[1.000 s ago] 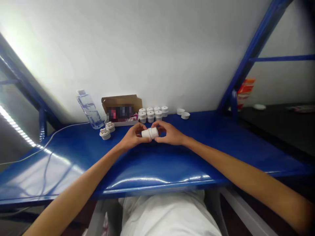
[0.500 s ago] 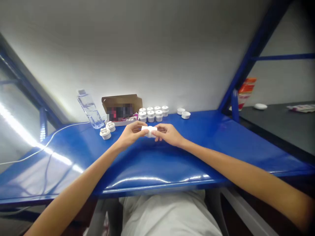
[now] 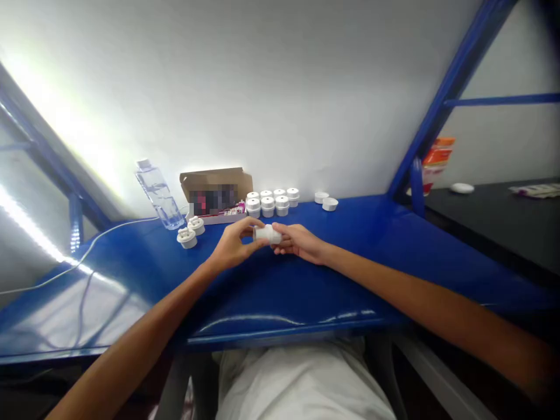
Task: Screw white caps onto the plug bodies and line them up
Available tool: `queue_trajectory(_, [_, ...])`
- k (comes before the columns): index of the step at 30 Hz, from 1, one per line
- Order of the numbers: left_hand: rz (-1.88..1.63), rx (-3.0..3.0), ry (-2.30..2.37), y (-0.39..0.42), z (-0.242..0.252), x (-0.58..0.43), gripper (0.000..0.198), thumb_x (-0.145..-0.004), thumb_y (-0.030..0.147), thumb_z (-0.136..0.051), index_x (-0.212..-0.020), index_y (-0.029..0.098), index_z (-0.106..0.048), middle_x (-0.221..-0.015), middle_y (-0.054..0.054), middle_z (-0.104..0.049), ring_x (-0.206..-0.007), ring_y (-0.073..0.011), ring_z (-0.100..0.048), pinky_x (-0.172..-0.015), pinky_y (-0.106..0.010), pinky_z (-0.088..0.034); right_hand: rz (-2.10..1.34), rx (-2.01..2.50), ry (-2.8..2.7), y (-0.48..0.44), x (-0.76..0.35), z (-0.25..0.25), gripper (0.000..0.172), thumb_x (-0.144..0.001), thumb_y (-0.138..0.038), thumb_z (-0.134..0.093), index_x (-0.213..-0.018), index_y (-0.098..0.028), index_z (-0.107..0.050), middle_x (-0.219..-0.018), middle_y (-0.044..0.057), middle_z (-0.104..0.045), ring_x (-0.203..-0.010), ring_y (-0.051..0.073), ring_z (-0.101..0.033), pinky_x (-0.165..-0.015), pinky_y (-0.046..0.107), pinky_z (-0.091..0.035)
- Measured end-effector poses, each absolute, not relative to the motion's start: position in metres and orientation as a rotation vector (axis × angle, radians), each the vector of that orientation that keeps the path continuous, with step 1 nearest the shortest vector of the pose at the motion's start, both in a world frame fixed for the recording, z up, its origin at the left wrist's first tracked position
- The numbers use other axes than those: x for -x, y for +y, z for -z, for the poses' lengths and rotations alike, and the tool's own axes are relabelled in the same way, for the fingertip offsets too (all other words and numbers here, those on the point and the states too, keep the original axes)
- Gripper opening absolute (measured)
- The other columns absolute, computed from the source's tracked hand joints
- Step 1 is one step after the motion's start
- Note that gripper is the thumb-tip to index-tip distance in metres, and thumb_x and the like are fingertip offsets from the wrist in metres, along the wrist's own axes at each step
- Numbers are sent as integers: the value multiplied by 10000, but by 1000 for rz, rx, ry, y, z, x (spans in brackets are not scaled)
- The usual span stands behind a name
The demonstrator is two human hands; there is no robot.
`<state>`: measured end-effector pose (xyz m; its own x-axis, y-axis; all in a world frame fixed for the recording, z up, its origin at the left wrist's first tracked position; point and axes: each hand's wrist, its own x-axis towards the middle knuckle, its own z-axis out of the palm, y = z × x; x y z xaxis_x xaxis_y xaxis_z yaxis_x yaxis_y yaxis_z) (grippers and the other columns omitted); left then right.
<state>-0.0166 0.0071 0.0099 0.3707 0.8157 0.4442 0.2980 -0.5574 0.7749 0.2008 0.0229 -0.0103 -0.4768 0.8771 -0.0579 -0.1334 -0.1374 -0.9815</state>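
Over the middle of the blue table, a small white plastic cylindrical part [image 3: 268, 234] lies sideways between my two hands. My left hand [image 3: 233, 244] is closed around its left end, thumb in front and fingers behind. At the right end, my right hand [image 3: 301, 242] grips it with the thumb along the top and the fingers curled underneath. Just beyond the hands stand several similar white round parts [image 3: 267, 206] in rows. Two white parts with raised prongs or posts [image 3: 187, 237] sit to the left of my left hand.
An open cardboard box [image 3: 219, 219] with small items, partly blurred out, stands at the back beside a clear bottle [image 3: 160, 195]. Two shallow white caps [image 3: 329, 204] lie at the back right. A white cable [image 3: 94, 242] crosses the left side. Blue frame posts [image 3: 417, 186] flank the table [image 3: 350, 268].
My right hand has changed its grip, its thumb moving from the front to the top of the part. The part has shifted slightly, and my left thumb has slid a little along it.
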Motion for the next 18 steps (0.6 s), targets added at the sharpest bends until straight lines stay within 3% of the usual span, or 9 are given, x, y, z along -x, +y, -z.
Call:
queue_trajectory(2, [-1150,-2148,997,8,-8,17,408,-771,443,-807,-1057,181,-681,-1063,-79,-719,-961,-226,-684,-939,-372,-539,-1709,851,-1334,23,-199,12,428,-837,-542,-754,-997,-146,-721,-868,90,-752,-732,177,-714,-704,297,-608])
queue_trajectory(6, [-1074,-1883,1059,14,-1,16,496,-789,519,-774,-1110,162,-649,-1032,-96,-738,-881,-230,-711,-833,-375,-579,-1459,756,-1420,25,-197,18,481,-723,-416,-866,-1121,-214,-687,-925,31,-754,-794,177,-715,-756,304,-599])
queue_trajectory(10, [-875,-1716,1017,16,1,15,550,-808,556,-741,-1134,120,-659,-1009,-124,-748,-867,-244,-716,-798,-389,-587,-1240,794,-1586,28,-198,21,421,-778,-480,-800,-1078,-195,-722,-803,26,-736,-675,162,-664,-634,285,-555])
queue_trajectory(13, [-940,-1908,1036,12,-2,17,528,-818,539,-732,-1142,128,-662,-998,-109,-746,-877,-253,-710,-807,-379,-572,-1191,858,-1631,27,-199,19,451,-818,-553,-740,-1047,-165,-728,-671,15,-684,-560,148,-610,-533,273,-498])
queue_trajectory(18, [-1072,-2352,1175,5,-7,18,460,-873,464,-689,-1229,180,-622,-1089,-100,-727,-964,-256,-680,-910,-381,-514,-1219,844,-1609,26,-200,16,519,-754,-525,-801,-1111,-158,-718,-701,14,-688,-606,159,-612,-570,279,-479])
